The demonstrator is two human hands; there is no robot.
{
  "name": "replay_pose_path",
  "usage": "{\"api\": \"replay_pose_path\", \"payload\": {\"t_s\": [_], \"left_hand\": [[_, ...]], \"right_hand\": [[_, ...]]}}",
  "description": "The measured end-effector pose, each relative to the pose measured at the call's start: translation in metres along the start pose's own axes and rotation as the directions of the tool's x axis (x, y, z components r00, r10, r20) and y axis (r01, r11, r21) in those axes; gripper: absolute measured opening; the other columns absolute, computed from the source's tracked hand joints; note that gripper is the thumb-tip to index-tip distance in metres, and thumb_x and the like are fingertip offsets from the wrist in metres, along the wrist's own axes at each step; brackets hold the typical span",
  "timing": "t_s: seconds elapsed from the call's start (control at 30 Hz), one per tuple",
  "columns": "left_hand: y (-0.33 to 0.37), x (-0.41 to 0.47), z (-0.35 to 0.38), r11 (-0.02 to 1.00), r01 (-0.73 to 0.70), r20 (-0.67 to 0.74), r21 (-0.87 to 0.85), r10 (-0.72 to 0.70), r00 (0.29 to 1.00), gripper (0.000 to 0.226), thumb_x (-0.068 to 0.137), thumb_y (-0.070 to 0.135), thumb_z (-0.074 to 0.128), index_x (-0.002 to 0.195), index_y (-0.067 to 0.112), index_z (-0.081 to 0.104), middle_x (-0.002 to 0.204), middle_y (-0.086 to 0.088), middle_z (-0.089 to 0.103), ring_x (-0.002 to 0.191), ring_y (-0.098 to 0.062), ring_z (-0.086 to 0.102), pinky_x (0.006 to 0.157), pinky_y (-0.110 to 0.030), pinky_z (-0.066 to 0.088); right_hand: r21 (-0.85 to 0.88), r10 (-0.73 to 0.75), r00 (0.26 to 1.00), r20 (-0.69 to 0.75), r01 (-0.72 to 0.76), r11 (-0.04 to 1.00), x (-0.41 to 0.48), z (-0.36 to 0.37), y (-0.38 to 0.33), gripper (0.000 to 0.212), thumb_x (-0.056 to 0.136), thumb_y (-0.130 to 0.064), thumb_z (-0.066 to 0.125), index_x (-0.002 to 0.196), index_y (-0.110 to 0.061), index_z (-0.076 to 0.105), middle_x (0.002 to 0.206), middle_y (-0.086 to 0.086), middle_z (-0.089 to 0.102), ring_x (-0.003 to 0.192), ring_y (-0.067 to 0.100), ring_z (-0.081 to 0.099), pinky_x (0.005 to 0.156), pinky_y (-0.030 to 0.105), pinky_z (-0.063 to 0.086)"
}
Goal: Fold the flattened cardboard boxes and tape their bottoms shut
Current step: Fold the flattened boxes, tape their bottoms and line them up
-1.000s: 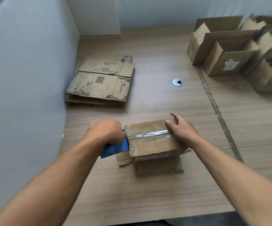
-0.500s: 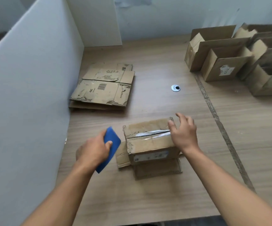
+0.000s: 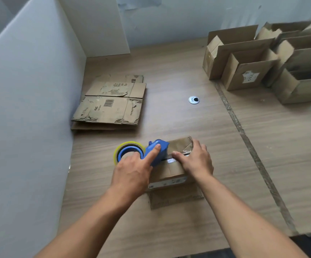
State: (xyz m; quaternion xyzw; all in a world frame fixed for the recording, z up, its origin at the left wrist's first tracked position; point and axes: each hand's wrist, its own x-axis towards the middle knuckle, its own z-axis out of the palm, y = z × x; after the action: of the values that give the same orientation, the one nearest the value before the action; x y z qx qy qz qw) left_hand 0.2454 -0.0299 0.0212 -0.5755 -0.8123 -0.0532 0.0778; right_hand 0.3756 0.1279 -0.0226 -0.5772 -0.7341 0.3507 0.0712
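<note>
A small cardboard box [image 3: 171, 174] stands bottom-up on the wooden table [image 3: 169, 229] in front of me, its flaps spread on the table underneath. My left hand [image 3: 132, 174] grips a blue tape dispenser [image 3: 156, 151] with a clear tape roll [image 3: 126, 151], index finger laid along its body; the dispenser's head rests on the left part of the box's top. My right hand [image 3: 195, 161] presses flat on the right part of the top, fingertips at the seam. A stack of flattened boxes [image 3: 110, 105] lies at the left.
A grey partition wall [image 3: 24, 108] bounds the table on the left. Several folded open boxes [image 3: 266, 62] stand at the back right. A round metal grommet [image 3: 194, 100] sits mid-table. A dark seam [image 3: 244, 138] runs down the table on the right.
My left hand swung the dispenser out to the left, then brought it back onto the box top. My right hand lifted briefly and now presses on the seam.
</note>
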Motion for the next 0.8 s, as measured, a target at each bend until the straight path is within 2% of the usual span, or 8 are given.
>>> {"api": "replay_pose_path", "payload": {"t_s": [0.1, 0.27, 0.37, 0.4, 0.47, 0.63, 0.7, 0.8], "left_hand": [[-0.012, 0.0, 0.002, 0.998, 0.059, -0.002, -0.004, -0.059, 0.998, 0.079, 0.066, 0.033, 0.087, 0.137, 0.038, 0.053, 0.065, 0.002, 0.029, 0.051, -0.018, 0.026, 0.044, -0.03, 0.021], [-0.041, -0.012, 0.001, 0.955, 0.282, 0.176, -0.092, -0.264, 0.948, 0.072, 0.095, 0.044, 0.056, 0.144, 0.053, 0.003, 0.084, -0.001, 0.047, 0.069, -0.023, 0.05, 0.056, -0.036, 0.043], [-0.043, -0.015, -0.001, 0.937, 0.318, 0.222, -0.141, -0.284, 0.933, 0.067, 0.099, 0.045, 0.047, 0.144, 0.054, -0.002, 0.093, 0.0, 0.047, 0.081, -0.023, 0.054, 0.066, -0.04, 0.051], [-0.042, -0.016, -0.002, 0.929, 0.333, 0.231, -0.161, -0.293, 0.928, 0.067, 0.099, 0.045, 0.047, 0.146, 0.054, 0.0, 0.094, 0.0, 0.048, 0.083, -0.023, 0.055, 0.068, -0.041, 0.052], [-0.045, -0.016, 0.0, 0.907, 0.365, 0.258, -0.209, -0.309, 0.915, 0.066, 0.099, 0.044, 0.048, 0.149, 0.052, 0.006, 0.097, 0.0, 0.051, 0.086, -0.024, 0.056, 0.071, -0.042, 0.053], [-0.056, -0.016, 0.003, 0.855, 0.387, 0.217, -0.345, -0.329, 0.919, 0.068, 0.097, 0.037, 0.055, 0.151, 0.05, 0.015, 0.107, 0.001, 0.06, 0.093, -0.023, 0.057, 0.069, -0.04, 0.05], [-0.059, -0.013, 0.003, 0.841, 0.384, 0.18, -0.381, -0.34, 0.923, 0.07, 0.096, 0.034, 0.057, 0.151, 0.05, 0.017, 0.107, 0.001, 0.06, 0.091, -0.023, 0.056, 0.068, -0.04, 0.05], [-0.062, -0.001, -0.003, 0.818, 0.384, 0.125, -0.429, -0.367, 0.922, 0.071, 0.096, 0.032, 0.059, 0.152, 0.049, 0.018, 0.105, -0.001, 0.059, 0.088, -0.025, 0.054, 0.067, -0.04, 0.048]], "right_hand": [[0.07, -0.037, 0.999, -0.012, 0.038, 0.997, 0.009, -0.007, 0.005, 0.063, 0.079, -0.053, 0.075, 0.133, -0.028, 0.054, 0.128, 0.008, 0.059, 0.118, 0.032, 0.055, 0.09, 0.038, 0.047], [0.1, -0.084, 0.996, 0.016, 0.082, 0.992, 0.024, -0.017, 0.018, 0.038, 0.091, -0.04, 0.069, 0.125, -0.025, 0.067, 0.117, 0.008, 0.071, 0.113, 0.029, 0.061, 0.09, 0.034, 0.046], [0.257, 0.02, 1.0, 0.01, -0.021, 0.966, 0.031, -0.02, 0.023, 0.027, 0.098, -0.039, 0.057, 0.107, -0.019, 0.074, 0.112, 0.01, 0.073, 0.112, 0.031, 0.062, 0.091, 0.036, 0.047], [0.285, 0.039, 0.999, 0.013, -0.041, 0.958, 0.031, -0.021, 0.025, 0.03, 0.099, -0.041, 0.055, 0.103, -0.019, 0.074, 0.11, 0.01, 0.072, 0.111, 0.031, 0.063, 0.09, 0.035, 0.046], [0.221, -0.013, 1.0, 0.014, 0.01, 0.975, 0.028, -0.021, 0.026, 0.037, 0.097, -0.043, 0.058, 0.121, -0.017, 0.068, 0.121, 0.012, 0.066, 0.117, 0.029, 0.058, 0.096, 0.034, 0.043], [-0.139, -0.411, 0.896, 0.169, 0.434, 0.89, 0.012, -0.017, 0.011, 0.09, 0.073, -0.075, 0.046, 0.152, -0.033, 0.035, 0.161, 0.004, 0.023, 0.148, 0.026, 0.014, 0.119, 0.045, 0.022], [-0.17, -0.387, 0.893, 0.228, 0.428, 0.888, 0.019, -0.02, 0.005, 0.088, 0.078, -0.072, 0.054, 0.154, -0.037, 0.027, 0.165, 0.001, 0.01, 0.151, 0.024, 0.001, 0.121, 0.046, 0.015], [-0.097, -0.302, 0.93, 0.209, 0.327, 0.94, 0.028, -0.025, 0.004, 0.085, 0.087, -0.051, 0.069, 0.156, -0.031, 0.023, 0.164, 0.009, 0.012, 0.151, 0.029, 0.011, 0.121, 0.039, 0.014]]}}
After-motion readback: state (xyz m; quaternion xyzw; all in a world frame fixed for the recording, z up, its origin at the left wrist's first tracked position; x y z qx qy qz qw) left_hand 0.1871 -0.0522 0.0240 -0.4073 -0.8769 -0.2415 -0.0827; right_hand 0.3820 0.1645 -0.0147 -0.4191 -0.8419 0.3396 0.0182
